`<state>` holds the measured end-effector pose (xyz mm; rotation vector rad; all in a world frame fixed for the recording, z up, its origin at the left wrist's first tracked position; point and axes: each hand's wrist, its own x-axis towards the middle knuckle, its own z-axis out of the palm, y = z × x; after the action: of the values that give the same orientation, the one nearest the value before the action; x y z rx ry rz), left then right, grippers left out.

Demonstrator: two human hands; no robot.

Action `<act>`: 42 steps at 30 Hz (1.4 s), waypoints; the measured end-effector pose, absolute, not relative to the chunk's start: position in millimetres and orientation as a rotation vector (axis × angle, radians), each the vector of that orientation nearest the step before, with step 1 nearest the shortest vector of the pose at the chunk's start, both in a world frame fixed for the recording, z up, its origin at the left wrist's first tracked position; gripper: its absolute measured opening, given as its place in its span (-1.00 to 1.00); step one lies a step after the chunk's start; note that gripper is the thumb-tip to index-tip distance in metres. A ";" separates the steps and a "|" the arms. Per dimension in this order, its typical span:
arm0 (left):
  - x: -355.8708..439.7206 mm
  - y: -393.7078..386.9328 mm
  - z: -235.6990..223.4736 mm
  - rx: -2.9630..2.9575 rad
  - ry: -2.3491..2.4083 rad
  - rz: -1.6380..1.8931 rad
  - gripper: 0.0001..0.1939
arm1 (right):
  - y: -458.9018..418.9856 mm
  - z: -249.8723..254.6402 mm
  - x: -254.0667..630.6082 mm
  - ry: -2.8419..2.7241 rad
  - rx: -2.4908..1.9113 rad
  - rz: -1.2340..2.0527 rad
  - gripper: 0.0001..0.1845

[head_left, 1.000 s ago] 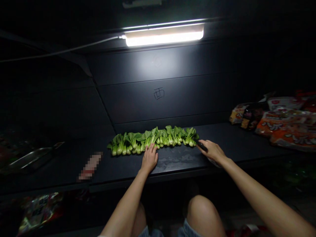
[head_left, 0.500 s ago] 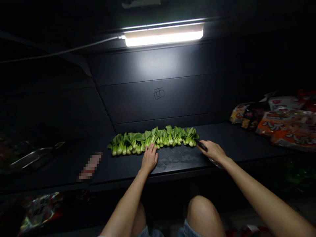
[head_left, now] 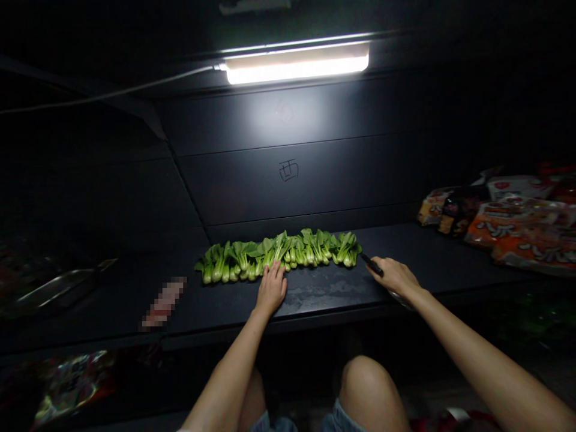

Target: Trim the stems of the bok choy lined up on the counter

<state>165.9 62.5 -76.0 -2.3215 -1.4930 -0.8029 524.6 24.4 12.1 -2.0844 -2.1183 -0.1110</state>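
A long row of green bok choy (head_left: 310,249) lies side by side on the dark shelf, leaves toward the back and pale bases toward me. My left hand (head_left: 272,288) rests flat at the front of the row, fingers stretched out, the tips touching the bases near the middle. Just beyond the row's right end, my right hand (head_left: 396,277) is closed around a slim black handle-like object (head_left: 372,264). That object's near end is hidden by the hand. Something pale and shiny shows below the wrist; I cannot tell whether it belongs to the same object.
Bagged snack packs (head_left: 526,231) are heaped at the right. A metal tray (head_left: 56,288) sits at the far left, near a blurred-out patch (head_left: 162,303). A lit lamp (head_left: 297,63) with a white cable hangs above. Shiny packages (head_left: 74,384) lie below the dark shelf (head_left: 324,291).
My right hand has shifted slightly right and toward me with the black object, away from the row's end. My left hand and the bok choy stay in place.
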 end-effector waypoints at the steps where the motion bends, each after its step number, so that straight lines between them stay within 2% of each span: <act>1: 165.9 62.6 -76.3 -2.322 -1.493 -0.802 -0.61 | 23.7 12.6 523.9 -2.123 -2.075 -0.115 -0.59; 9: 165.5 64.0 -77.4 -2.325 -1.493 -0.838 -0.60 | 28.6 9.8 499.8 -2.166 -1.900 -0.184 -0.63; 18: 165.6 63.6 -76.9 -2.316 -1.517 -0.849 -0.59 | 38.3 12.1 486.0 -2.194 -1.979 -0.167 -0.63; 29: 165.3 62.7 -78.0 -2.268 -1.538 -0.872 -0.59 | 33.9 9.8 456.0 -2.255 -1.777 -0.162 -0.70; 42: 166.2 63.0 -81.1 -2.118 -1.638 -0.978 -0.59 | 34.7 12.2 425.4 -2.372 -1.757 -0.180 -0.68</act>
<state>166.2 63.0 -81.1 -2.1176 -1.6382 -0.9779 425.4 34.7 12.2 -1.7567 -2.3720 -0.1804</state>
